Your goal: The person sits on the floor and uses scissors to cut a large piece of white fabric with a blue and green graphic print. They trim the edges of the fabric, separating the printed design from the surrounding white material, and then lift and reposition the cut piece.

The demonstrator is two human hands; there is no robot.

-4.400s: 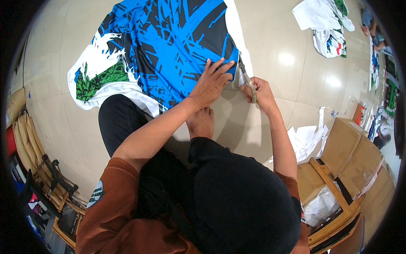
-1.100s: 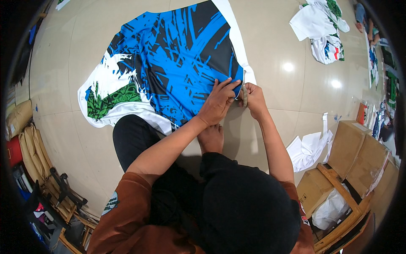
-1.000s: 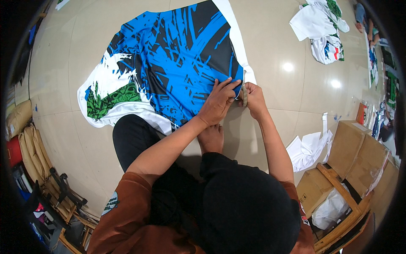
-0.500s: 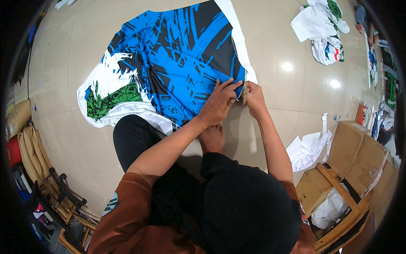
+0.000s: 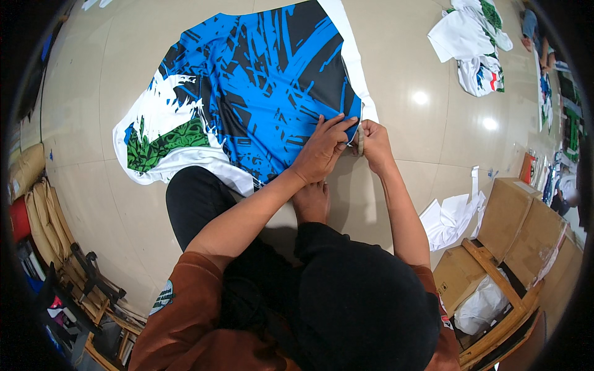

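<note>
A large piece of printed fabric (image 5: 266, 86) in blue and black, with white and green at its left, lies spread on the floor before me. Along its right edge runs a white strip (image 5: 351, 55), which stands partly apart from the printed part. My left hand (image 5: 325, 143) grips the fabric near its lower right corner, fingers bent over the top. Close beside it, my right hand (image 5: 375, 146) is closed round scissors (image 5: 360, 141) with a tan-grey handle; their blades are hidden by the hands and cloth.
My bent knee (image 5: 197, 201) and bare foot (image 5: 310, 203) are close to the fabric's lower edge. White scraps (image 5: 455, 216) lie at the right, near cardboard boxes (image 5: 507, 213) and a wooden frame (image 5: 495, 266). More printed cloth (image 5: 476, 49) lies far right. Tan rolls (image 5: 49, 216) stand left.
The fabric's upper right edge and the white strip have shifted slightly to the right. Both hands stay at almost the same spot, still gripping.
</note>
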